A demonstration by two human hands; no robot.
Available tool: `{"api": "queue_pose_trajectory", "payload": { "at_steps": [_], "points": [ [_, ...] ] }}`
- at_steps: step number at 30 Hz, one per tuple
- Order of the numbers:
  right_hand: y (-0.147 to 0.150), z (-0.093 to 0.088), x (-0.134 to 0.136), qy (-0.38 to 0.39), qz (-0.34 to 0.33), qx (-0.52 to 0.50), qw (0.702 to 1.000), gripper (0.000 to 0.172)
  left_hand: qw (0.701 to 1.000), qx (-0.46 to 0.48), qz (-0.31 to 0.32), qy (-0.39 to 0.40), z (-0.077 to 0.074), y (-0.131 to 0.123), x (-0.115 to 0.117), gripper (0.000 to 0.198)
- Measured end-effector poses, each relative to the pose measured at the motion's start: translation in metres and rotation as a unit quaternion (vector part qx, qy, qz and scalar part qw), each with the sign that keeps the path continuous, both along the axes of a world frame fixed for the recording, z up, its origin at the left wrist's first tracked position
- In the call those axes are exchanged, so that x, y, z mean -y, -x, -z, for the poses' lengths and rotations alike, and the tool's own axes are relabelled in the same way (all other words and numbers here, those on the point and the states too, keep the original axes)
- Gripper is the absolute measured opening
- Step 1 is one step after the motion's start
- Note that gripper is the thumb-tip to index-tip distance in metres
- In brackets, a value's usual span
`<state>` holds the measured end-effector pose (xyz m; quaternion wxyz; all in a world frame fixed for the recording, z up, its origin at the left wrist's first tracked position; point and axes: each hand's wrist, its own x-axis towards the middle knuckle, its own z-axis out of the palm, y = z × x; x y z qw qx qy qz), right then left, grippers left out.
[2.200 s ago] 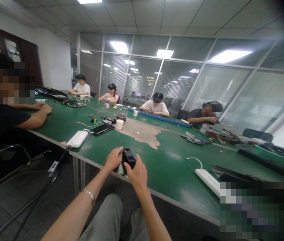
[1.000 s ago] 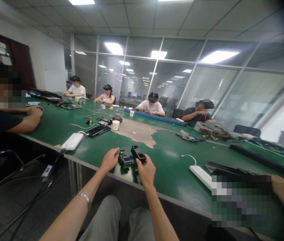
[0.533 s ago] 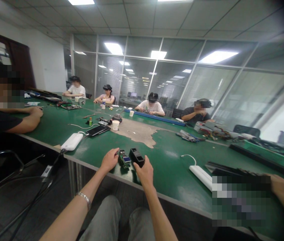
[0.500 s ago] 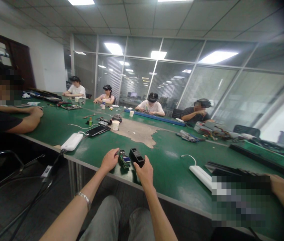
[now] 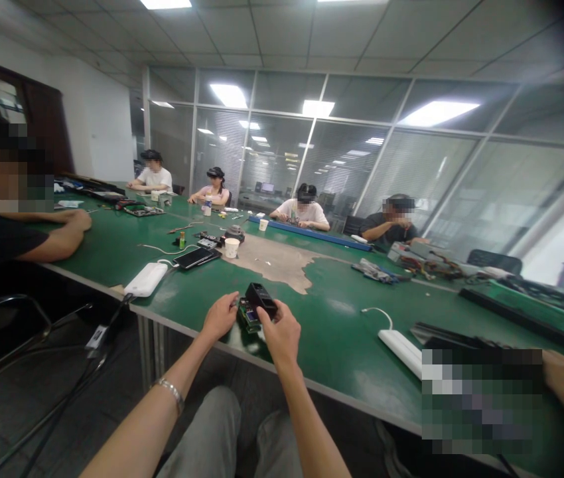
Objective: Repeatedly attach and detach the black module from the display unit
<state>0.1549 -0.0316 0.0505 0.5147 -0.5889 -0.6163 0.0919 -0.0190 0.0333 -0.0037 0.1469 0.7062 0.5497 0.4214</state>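
My right hand [image 5: 282,328] is closed on a black plastic housing [image 5: 261,299], holding it tilted over a small green circuit board [image 5: 249,317]. The housing covers part of the board and its small screen. At the board's left edge is my left hand [image 5: 221,317], its fingers pressed together against the board's side. Both hands are above the near edge of the green table [image 5: 332,345].
A white power bank-like box [image 5: 146,279] with a cable lies to the left, beside a black phone [image 5: 193,257] and a paper cup [image 5: 231,248]. A white strip [image 5: 400,353] lies to the right. Several people sit around the table.
My right hand has moved left with the black housing, which now overlaps the circuit board instead of being beside it. My left hand has stayed near the board's left side.
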Motion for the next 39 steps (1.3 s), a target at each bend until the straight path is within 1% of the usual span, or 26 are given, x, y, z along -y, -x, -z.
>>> {"api": "queue_pose_trajectory", "payload": {
  "at_steps": [4,9,14,17,20,23,26,29,33,36,38,39],
  "points": [
    [0.014,0.001,0.004,0.007,0.002,0.036,0.999,0.043,1.0,0.006,-0.002,0.009,-0.003,0.0,0.002,0.047],
    [0.021,0.006,0.009,0.016,0.012,0.117,0.993,0.046,1.0,0.002,0.001,0.005,-0.003,0.0,0.002,0.045],
    [0.022,0.023,0.012,0.062,0.02,0.161,0.985,0.063,1.0,0.0,0.0,0.0,-0.001,0.001,0.0,0.048],
    [0.022,0.036,0.012,0.042,0.017,0.156,0.987,0.071,1.0,0.004,0.001,-0.006,-0.001,0.002,0.0,0.049],
    [0.022,0.045,0.01,0.015,0.011,0.133,0.991,0.067,1.0,0.001,0.006,-0.012,-0.001,0.003,0.0,0.046],
    [0.024,0.047,0.009,0.021,0.009,0.116,0.993,0.057,1.0,-0.013,0.016,-0.017,-0.001,0.003,0.0,0.044],
    [0.026,0.045,0.009,0.032,0.017,0.104,0.994,0.053,1.0,-0.022,0.017,-0.013,0.0,0.003,-0.001,0.047],
    [0.03,0.039,0.008,0.029,0.02,0.078,0.996,0.053,1.0,-0.006,-0.002,-0.002,0.002,0.003,-0.001,0.054],
    [0.029,0.019,0.004,0.001,0.018,-0.008,1.0,0.056,1.0,-0.012,-0.01,-0.003,0.002,0.003,0.001,0.049],
    [0.021,0.003,0.0,-0.029,0.032,-0.062,0.997,0.059,1.0,-0.019,-0.014,-0.01,0.001,0.003,0.003,0.046],
    [0.011,-0.001,-0.003,-0.037,0.057,-0.063,0.996,0.06,1.0,-0.022,-0.015,-0.011,0.001,0.004,0.003,0.046],
    [0.005,0.0,-0.004,-0.035,0.069,-0.055,0.995,0.06,1.0,-0.023,-0.015,-0.009,0.001,0.004,0.003,0.046]
  ]
}}
